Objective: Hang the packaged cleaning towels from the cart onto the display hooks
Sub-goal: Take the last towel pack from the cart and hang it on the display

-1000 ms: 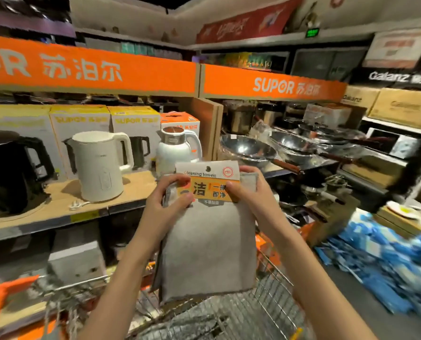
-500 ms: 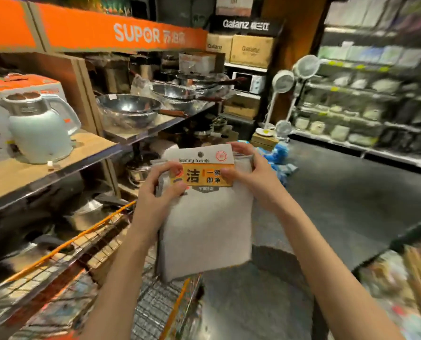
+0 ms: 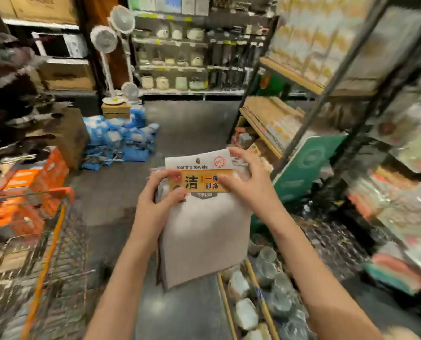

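Cleaning towel pack (image 3: 204,231) out of cart (image 3: 44,217) — pinched at header by left hand (image 3: 159,204) and right hand (image 3: 248,182) — hanging not yet done, no hook visible.

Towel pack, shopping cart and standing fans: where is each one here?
towel pack (image 3: 204,241), head view, grey cloth below label.
shopping cart (image 3: 42,261), head view, orange side rail.
standing fans (image 3: 103,38), head view, round head of nearer fan.

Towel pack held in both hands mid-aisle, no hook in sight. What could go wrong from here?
1. The towel pack is pinched only at its card header by the left hand and right hand; the stacked cloths below hang free and might slip out.
2. The cart sits close at left and low bins at right, so a step could snag either.
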The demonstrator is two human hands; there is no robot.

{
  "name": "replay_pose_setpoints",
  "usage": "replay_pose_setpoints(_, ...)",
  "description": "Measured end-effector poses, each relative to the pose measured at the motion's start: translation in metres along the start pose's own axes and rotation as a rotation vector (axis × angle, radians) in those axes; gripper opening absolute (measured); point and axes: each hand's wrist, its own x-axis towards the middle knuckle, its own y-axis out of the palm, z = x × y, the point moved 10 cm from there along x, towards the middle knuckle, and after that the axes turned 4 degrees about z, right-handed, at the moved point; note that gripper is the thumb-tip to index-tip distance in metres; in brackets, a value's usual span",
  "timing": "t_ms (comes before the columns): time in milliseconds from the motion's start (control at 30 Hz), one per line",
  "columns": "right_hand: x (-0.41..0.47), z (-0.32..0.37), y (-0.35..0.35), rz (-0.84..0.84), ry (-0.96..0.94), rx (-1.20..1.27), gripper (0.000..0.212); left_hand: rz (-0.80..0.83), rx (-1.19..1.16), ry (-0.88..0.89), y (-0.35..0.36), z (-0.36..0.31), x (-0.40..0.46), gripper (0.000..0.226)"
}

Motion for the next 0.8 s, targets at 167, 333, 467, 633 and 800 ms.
replay_pose_setpoints(167, -0.114, -0.048, -0.131, -0.301, 0.215, -0.115, 0.046, 0.286, -0.086, -0.108, 0.145, 0.019, -0.055, 0.048)
replay_pose_setpoints(333, -0.24, -0.068, -0.243, -0.557, 0.39, -0.173, 0.04, 0.542, -0.209, -0.153, 0.279, 0.006, -0.128, 0.059)
replay_pose_setpoints(467, -0.344, -0.062, -0.302, -0.76, 0.498, -0.219, 0.039, 0.787, -0.22, -0.182, 0.364, 0.0, -0.195, 0.055)
replay_pose_setpoints(633, -0.474, -0.043, -0.344, -1.065, 0.594, -0.206, 0.035, 1.075, -0.237, -0.183, 0.443, -0.018, -0.281, 0.051)
replay_pose_setpoints(800, -0.593, -0.024, -0.352, -1.395, 0.63, -0.091, 0.029, 1.374, -0.215, -0.165, 0.498, -0.025, -0.366, 0.041)
